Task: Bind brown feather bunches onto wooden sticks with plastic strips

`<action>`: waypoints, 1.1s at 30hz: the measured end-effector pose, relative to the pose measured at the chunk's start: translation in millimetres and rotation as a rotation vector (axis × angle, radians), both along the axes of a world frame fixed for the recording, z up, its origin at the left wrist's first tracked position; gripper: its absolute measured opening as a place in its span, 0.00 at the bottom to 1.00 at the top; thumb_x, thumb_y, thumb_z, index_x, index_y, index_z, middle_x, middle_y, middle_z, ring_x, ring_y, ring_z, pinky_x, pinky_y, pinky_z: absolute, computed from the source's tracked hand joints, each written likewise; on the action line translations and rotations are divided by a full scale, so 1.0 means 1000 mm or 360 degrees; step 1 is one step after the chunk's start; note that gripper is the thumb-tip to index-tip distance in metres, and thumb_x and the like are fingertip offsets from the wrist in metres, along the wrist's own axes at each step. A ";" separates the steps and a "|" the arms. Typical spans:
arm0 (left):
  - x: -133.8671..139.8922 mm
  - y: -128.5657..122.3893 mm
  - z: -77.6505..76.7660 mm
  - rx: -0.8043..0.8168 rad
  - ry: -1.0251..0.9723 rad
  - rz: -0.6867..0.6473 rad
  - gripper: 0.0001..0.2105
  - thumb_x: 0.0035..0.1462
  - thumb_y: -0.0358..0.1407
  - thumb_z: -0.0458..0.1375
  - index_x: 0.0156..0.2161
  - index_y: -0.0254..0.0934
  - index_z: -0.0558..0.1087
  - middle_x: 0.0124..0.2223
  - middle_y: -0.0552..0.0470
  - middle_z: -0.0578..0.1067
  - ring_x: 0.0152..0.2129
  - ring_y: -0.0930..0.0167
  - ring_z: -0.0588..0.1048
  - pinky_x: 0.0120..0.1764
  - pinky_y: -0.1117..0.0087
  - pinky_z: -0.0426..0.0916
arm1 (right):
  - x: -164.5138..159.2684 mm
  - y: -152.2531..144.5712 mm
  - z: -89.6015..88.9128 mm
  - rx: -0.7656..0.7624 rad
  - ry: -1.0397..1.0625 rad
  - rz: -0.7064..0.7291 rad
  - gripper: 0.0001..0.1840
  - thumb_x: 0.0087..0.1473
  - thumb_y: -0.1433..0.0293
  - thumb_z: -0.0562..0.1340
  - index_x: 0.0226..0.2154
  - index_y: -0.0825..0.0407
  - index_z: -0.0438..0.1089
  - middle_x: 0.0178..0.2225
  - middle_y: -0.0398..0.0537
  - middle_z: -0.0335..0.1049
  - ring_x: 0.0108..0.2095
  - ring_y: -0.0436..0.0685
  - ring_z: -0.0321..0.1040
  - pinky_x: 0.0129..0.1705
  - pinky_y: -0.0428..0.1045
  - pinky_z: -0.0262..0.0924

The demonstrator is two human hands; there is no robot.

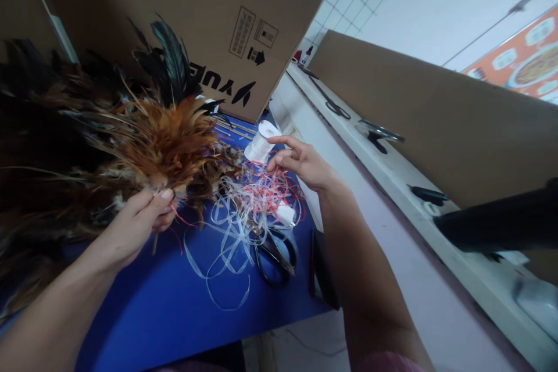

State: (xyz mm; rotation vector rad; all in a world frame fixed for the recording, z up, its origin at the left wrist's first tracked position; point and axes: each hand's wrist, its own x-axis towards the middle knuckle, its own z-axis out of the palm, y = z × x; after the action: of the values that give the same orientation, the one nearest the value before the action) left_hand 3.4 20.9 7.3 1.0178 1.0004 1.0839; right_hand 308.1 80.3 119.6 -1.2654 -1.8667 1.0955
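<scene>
Rust-orange and black-green, a bushy feather bundle fans out above the blue tabletop, its base pinched in the left hand beside a thin red thread; a slackened grip could let feathers slip out. The right hand, loosely parted and seemingly empty, is by the white cylindrical spool, contact unclear, and could catch the tangled translucent ribbon, dragging the black-handled scissors.

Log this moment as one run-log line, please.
left hand: holding feather bundle | right hand: open by white spool, contact unclear | blue table: ribbon tangle, scissors
</scene>
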 end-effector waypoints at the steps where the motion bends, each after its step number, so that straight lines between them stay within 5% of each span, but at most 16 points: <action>1: 0.000 0.000 -0.001 -0.0004 -0.0006 0.0002 0.20 0.50 0.51 0.59 0.24 0.34 0.65 0.20 0.59 0.58 0.16 0.80 0.54 0.18 0.78 0.48 | 0.001 0.002 -0.002 0.0004 -0.0019 -0.0031 0.22 0.51 0.68 0.60 0.50 0.53 0.61 0.28 0.45 0.75 0.29 0.54 0.72 0.32 0.49 0.63; 7: -0.001 0.000 -0.003 0.0018 0.0004 -0.0024 0.20 0.52 0.50 0.58 0.23 0.34 0.65 0.20 0.59 0.58 0.16 0.79 0.54 0.18 0.78 0.49 | 0.002 0.016 -0.031 0.0494 -0.0754 -0.0373 0.13 0.47 0.77 0.61 0.37 0.51 0.71 0.32 0.48 0.73 0.35 0.57 0.70 0.42 0.55 0.62; 13: 0.001 0.001 -0.001 0.0000 -0.0022 0.0008 0.16 0.53 0.47 0.58 0.26 0.34 0.66 0.21 0.58 0.60 0.16 0.79 0.55 0.18 0.77 0.49 | -0.033 0.012 -0.074 0.0325 -0.0822 0.0188 0.01 0.48 0.70 0.65 0.27 0.50 0.73 0.33 0.48 0.72 0.36 0.56 0.68 0.43 0.52 0.61; 16: 0.001 0.001 0.000 0.0018 -0.0042 0.0004 0.16 0.53 0.46 0.58 0.26 0.34 0.66 0.20 0.58 0.59 0.16 0.79 0.54 0.17 0.77 0.48 | -0.040 0.015 -0.081 0.0291 -0.0765 0.0218 0.08 0.50 0.73 0.62 0.21 0.51 0.71 0.27 0.46 0.71 0.32 0.54 0.67 0.39 0.51 0.61; 24: -0.001 -0.001 -0.004 0.0001 -0.0038 0.0010 0.19 0.52 0.49 0.59 0.24 0.34 0.65 0.20 0.59 0.58 0.16 0.80 0.55 0.18 0.77 0.50 | -0.015 0.020 -0.041 0.0040 -0.0012 -0.0254 0.10 0.48 0.61 0.65 0.26 0.51 0.72 0.28 0.44 0.75 0.31 0.52 0.69 0.39 0.50 0.63; 33: 0.002 -0.001 0.003 0.0013 0.0007 0.0009 0.22 0.49 0.52 0.60 0.22 0.34 0.64 0.19 0.59 0.57 0.15 0.80 0.54 0.18 0.77 0.48 | -0.007 0.012 0.010 0.0159 0.0467 -0.0384 0.17 0.47 0.55 0.67 0.29 0.51 0.66 0.32 0.47 0.75 0.32 0.52 0.73 0.38 0.51 0.68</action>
State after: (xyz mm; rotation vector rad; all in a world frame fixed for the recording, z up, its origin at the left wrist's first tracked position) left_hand 5.1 19.6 9.8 1.0251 1.0036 1.0912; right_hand 301.5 92.2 129.7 -1.1676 -1.4902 0.9863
